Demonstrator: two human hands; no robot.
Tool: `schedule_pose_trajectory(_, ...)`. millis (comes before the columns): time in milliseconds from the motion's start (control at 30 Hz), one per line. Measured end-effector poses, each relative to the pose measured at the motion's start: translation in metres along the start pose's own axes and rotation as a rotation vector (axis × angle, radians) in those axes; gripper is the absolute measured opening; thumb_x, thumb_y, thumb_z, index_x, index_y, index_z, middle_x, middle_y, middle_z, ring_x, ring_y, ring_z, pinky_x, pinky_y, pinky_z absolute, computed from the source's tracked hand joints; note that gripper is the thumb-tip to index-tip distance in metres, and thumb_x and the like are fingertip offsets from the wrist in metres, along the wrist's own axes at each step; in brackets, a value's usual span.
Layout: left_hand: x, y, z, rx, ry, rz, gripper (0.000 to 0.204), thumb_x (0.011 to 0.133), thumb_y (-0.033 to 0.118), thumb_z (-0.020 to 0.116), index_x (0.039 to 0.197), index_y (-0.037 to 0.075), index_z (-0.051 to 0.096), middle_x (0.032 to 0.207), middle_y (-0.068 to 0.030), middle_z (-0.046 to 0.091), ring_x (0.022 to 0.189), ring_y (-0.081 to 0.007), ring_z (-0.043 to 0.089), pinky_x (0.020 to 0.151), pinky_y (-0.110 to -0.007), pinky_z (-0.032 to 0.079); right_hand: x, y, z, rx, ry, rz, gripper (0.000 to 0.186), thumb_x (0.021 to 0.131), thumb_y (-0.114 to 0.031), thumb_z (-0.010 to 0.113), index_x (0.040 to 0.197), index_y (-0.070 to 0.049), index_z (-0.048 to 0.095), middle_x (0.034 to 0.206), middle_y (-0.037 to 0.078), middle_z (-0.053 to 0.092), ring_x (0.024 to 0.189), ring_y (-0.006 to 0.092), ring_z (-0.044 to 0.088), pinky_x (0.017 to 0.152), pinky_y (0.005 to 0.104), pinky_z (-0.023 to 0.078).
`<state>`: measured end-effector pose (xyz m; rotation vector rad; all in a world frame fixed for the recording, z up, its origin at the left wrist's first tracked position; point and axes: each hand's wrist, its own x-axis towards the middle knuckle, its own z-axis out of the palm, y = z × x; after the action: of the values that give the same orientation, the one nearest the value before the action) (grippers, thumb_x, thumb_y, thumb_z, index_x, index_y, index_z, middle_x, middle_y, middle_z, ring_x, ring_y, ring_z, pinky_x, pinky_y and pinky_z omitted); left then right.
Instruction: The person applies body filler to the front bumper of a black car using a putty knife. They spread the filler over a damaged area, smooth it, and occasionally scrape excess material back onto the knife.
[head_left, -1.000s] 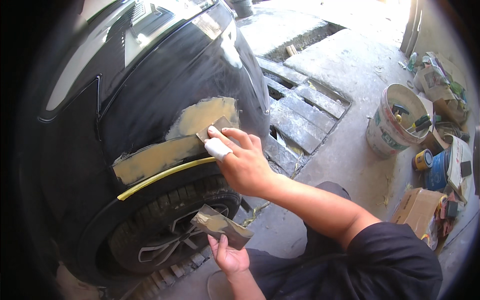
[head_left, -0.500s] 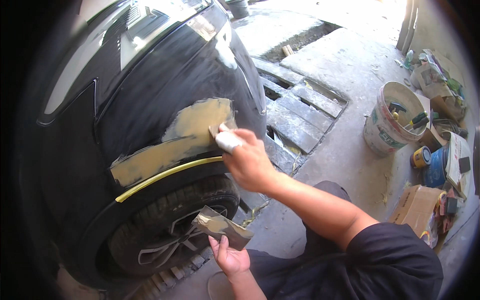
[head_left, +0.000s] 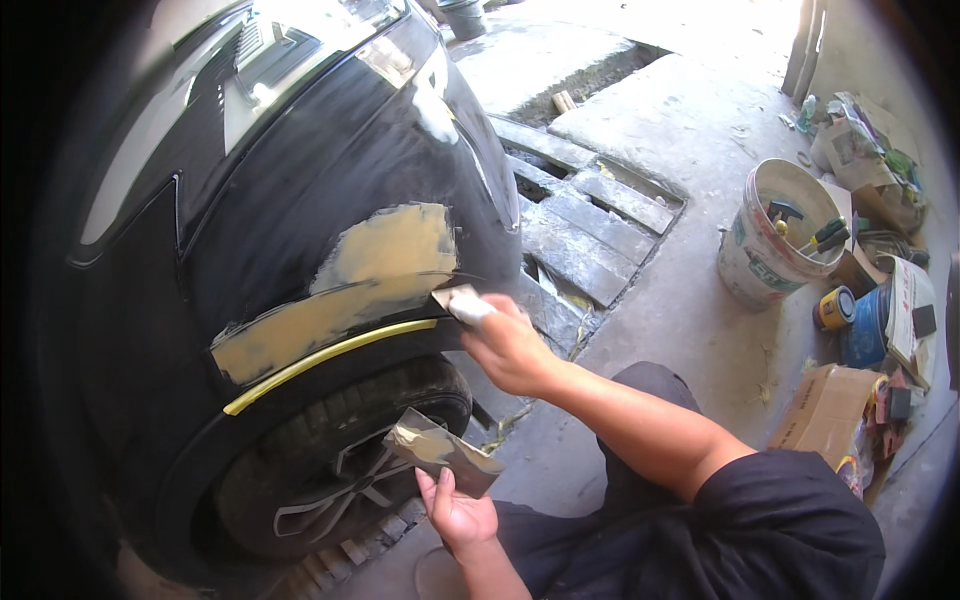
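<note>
Tan filler putty (head_left: pixel 385 250) is spread in a wide patch on the black car's rear quarter panel (head_left: pixel 290 240), above the wheel arch. My right hand (head_left: pixel 510 350), with white wrapping on a finger, grips a small putty spreader (head_left: pixel 447 296) at the lower right end of the patch. In front of the wheel (head_left: pixel 350 470), my left hand (head_left: pixel 460 510) holds a flat, dark mixing plate (head_left: pixel 445 452) by its lower edge. Pale putty is smeared over that plate. Yellow masking tape (head_left: pixel 330 365) follows the arch edge below the patch.
At the right stands a large dirty bucket (head_left: pixel 750 250) with tools inside. Beside it are a small can (head_left: pixel 836 308), a blue tin (head_left: pixel 868 335) and a cardboard box (head_left: pixel 825 410). Slatted floor boards (head_left: pixel 590 225) lie behind the car. My knee (head_left: pixel 660 385) is near my right forearm.
My right hand has moved down and slightly right with the spreader, from the patch's right side to its lower right end. My left hand and the plate have barely moved.
</note>
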<state>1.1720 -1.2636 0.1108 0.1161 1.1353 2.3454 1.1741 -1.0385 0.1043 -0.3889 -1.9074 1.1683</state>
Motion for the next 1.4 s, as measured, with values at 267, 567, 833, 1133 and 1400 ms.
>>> schedule_pose_trajectory(267, 0.011, -0.001, 0.021, -0.008, -0.045, 0.009, 0.055, 0.094, 0.001, 0.049, 0.148, 0.005, 0.038, 0.138, -0.0117, 0.054, 0.125, -0.0251, 0.053, 0.108, -0.042, 0.041, -0.062, -0.038, -0.06, 0.662, -0.578, 0.046, 0.052, 0.092, -0.009, 0.065, 0.142, -0.003, 0.052, 0.14, 0.016, 0.054, 0.131, 0.0282, 0.05, 0.111, 0.0379, 0.036)
schedule_pose_trajectory(567, 0.018, 0.024, 0.017, -0.09, -0.054, -0.055, 0.053, 0.094, -0.003, 0.049, 0.146, 0.005, 0.04, 0.135, -0.0111, 0.057, 0.123, -0.0243, 0.056, 0.108, -0.042, 0.044, -0.096, -0.017, -0.094, 0.707, -0.438, 0.596, 0.048, 0.095, -0.007, 0.062, 0.141, -0.007, 0.052, 0.137, 0.004, 0.059, 0.121, 0.0173, 0.055, 0.106, 0.0351, 0.04)
schedule_pose_trajectory(833, 0.022, 0.014, 0.037, -0.148, -0.2, -0.332, 0.046, 0.095, -0.004, 0.045, 0.141, 0.002, 0.043, 0.137, -0.0133, 0.056, 0.126, -0.026, 0.055, 0.11, -0.043, 0.042, -0.077, -0.03, -0.131, 1.22, -0.049, 0.695, 0.061, 0.086, -0.007, 0.073, 0.142, -0.006, 0.048, 0.122, 0.011, 0.065, 0.109, 0.0205, 0.063, 0.095, 0.0385, 0.053)
schedule_pose_trajectory(1133, 0.038, -0.015, 0.087, -0.119, -0.282, -0.513, 0.047, 0.095, -0.003, 0.045, 0.142, 0.001, 0.042, 0.135, -0.0154, 0.058, 0.124, -0.0272, 0.057, 0.109, -0.042, 0.044, -0.066, -0.001, -0.125, 1.23, -0.465, 0.679, 0.062, 0.087, -0.002, 0.072, 0.143, -0.005, 0.046, 0.107, 0.008, 0.069, 0.096, 0.0141, 0.065, 0.086, 0.0316, 0.052)
schedule_pose_trajectory(1400, 0.068, -0.034, 0.152, 0.114, -0.294, -0.021, 0.041, 0.096, -0.003, 0.047, 0.137, 0.002, 0.043, 0.132, -0.0118, 0.057, 0.122, -0.0241, 0.055, 0.111, -0.043, 0.04, -0.017, 0.046, -0.188, 1.078, -0.014, 0.608, 0.066, 0.085, 0.003, 0.068, 0.146, -0.003, 0.042, 0.113, 0.009, 0.066, 0.102, 0.0157, 0.065, 0.088, 0.032, 0.053)
